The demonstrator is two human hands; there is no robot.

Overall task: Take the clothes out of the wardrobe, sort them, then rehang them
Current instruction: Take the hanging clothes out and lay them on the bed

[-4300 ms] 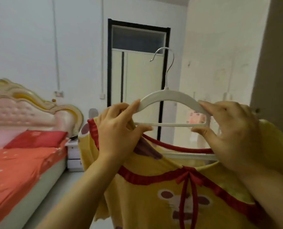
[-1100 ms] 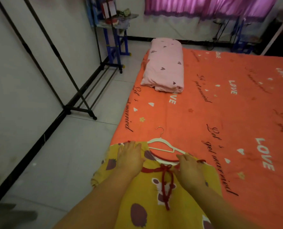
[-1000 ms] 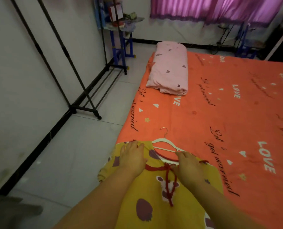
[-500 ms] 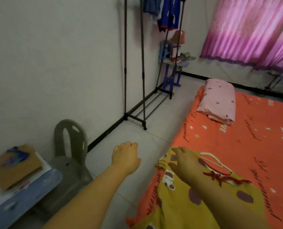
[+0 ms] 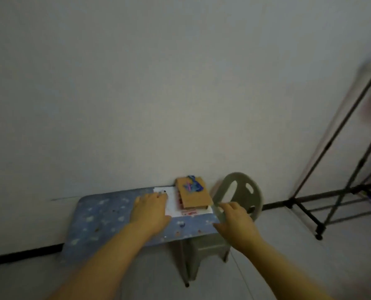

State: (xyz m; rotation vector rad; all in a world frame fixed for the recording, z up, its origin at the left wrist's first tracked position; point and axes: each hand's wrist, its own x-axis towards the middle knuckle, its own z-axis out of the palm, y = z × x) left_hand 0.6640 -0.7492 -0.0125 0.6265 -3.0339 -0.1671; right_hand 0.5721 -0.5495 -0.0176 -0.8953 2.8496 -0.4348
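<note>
Both hands are apart, fingers relaxed, gripping nothing. The left hand (image 5: pixel 151 211) reaches over the white paper (image 5: pixel 172 205) on the blue worktop (image 5: pixel 97 217); the right hand (image 5: pixel 234 221) hovers near the cardboard piece (image 5: pixel 193 195). The black clothes rack (image 5: pixel 326 148) stands well to its right.

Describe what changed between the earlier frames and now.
Both hands released the yellow dress and hanger onto the bed, now out of view. The person turned left: left hand now over the white paper on the blue table, right hand reaches toward the grey plastic chair; garment rack unmoved.

Black clothes rack (image 5: pixel 328 146), far right
</note>
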